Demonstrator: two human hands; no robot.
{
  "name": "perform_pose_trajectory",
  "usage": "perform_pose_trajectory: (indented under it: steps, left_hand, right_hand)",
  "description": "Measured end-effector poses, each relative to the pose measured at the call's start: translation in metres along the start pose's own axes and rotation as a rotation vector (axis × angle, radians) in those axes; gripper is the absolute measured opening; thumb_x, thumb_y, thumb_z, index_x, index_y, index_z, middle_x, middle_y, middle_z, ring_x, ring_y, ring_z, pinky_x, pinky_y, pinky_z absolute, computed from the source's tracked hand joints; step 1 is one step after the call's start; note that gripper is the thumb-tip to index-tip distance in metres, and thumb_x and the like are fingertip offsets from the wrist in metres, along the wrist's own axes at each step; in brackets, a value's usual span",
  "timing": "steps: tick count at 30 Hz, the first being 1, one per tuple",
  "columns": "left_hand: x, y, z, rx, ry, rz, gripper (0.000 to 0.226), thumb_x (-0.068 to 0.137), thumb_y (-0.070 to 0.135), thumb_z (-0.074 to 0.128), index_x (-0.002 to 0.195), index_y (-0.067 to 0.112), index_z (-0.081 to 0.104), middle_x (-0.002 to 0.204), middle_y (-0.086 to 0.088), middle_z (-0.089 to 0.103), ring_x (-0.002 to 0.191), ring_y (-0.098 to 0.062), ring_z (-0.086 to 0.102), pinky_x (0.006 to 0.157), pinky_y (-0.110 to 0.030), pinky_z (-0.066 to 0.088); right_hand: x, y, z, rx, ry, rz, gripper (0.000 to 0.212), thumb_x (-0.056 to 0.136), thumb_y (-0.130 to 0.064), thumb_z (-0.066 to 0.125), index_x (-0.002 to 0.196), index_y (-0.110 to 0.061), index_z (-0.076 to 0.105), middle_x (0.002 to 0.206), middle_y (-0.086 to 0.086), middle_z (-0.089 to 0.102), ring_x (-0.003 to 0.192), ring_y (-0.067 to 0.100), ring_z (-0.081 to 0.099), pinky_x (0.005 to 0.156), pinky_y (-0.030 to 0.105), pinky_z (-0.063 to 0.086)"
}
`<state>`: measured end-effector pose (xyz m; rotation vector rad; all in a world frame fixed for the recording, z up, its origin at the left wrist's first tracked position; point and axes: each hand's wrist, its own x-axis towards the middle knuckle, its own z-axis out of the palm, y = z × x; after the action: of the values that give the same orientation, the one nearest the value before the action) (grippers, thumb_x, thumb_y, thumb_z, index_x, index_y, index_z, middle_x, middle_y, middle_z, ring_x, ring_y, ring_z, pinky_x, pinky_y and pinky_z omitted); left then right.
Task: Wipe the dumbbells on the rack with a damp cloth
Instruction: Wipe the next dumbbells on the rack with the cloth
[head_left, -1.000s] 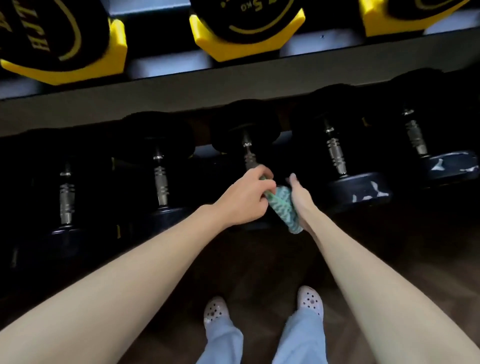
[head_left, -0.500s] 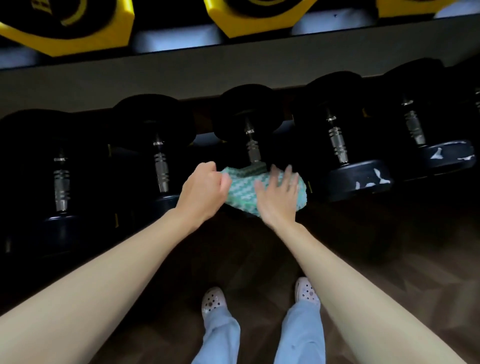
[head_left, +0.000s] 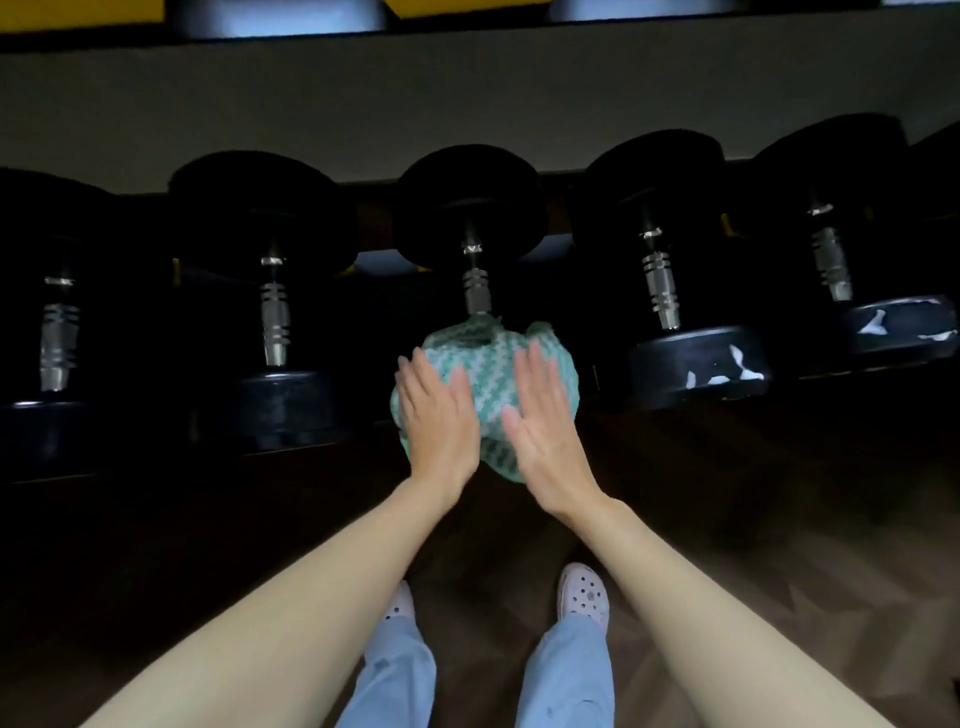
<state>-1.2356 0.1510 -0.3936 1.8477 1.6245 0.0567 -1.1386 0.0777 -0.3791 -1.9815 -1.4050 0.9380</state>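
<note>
A green-and-white patterned cloth (head_left: 491, 358) is draped over the near head of the middle black dumbbell (head_left: 475, 208), whose steel handle (head_left: 477, 288) rises behind it. My left hand (head_left: 439, 415) lies flat on the cloth's left side, fingers straight. On the right side of the cloth my right hand (head_left: 543, 415) presses down with its fingers also straight. The dumbbell head under the cloth is hidden.
Several more black dumbbells sit in the same row, two to the left (head_left: 272, 312) and two to the right (head_left: 662, 291), the right ones with scuffed white patches. A grey rack shelf (head_left: 467, 93) runs above. My feet in white clogs (head_left: 584, 592) stand on dark wood floor.
My left hand has gone from gripping the bunched cloth to lying flat on it. The cloth was spread over the middle dumbbell's near head, and both hands now press it there.
</note>
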Motion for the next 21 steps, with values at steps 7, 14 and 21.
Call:
perform_pose_trajectory:
  steps: [7,14,21]
  left_hand:
    - [-0.011,0.025,0.01,0.293,0.176,0.175,0.069,0.1,0.038,0.005,0.135,-0.013,0.035,0.137,-0.037,0.037,0.129,-0.048,0.038,0.106,-0.053,0.033]
    - [0.0,0.048,0.001,0.647,0.106,0.395,0.057,0.087,0.036,0.028,0.118,0.0,0.059,0.105,-0.019,0.064,0.097,-0.036,0.062,0.095,-0.049,0.045]
    - [0.019,0.087,0.005,0.828,-0.002,0.542,0.037,0.092,0.032,0.032,0.102,0.009,0.059,0.098,-0.012,0.061,0.085,-0.028,0.057,0.069,-0.034,0.039]
  right_hand:
    - [0.013,0.01,-0.013,0.513,0.081,0.246,0.048,0.103,-0.033,0.017,0.147,-0.028,-0.001,0.151,-0.02,-0.01,0.141,-0.001,-0.011,0.118,0.023,-0.005]
    - [0.04,0.026,-0.032,1.124,0.117,0.528,0.057,0.1,-0.048,0.014,0.148,-0.02,0.024,0.15,0.006,0.034,0.137,0.02,0.035,0.109,0.035,0.032]
    - [0.048,0.034,-0.037,1.251,0.078,0.596,0.061,0.1,-0.048,0.009,0.147,-0.015,0.027,0.144,0.012,0.043,0.129,0.023,0.044,0.084,0.027,0.044]
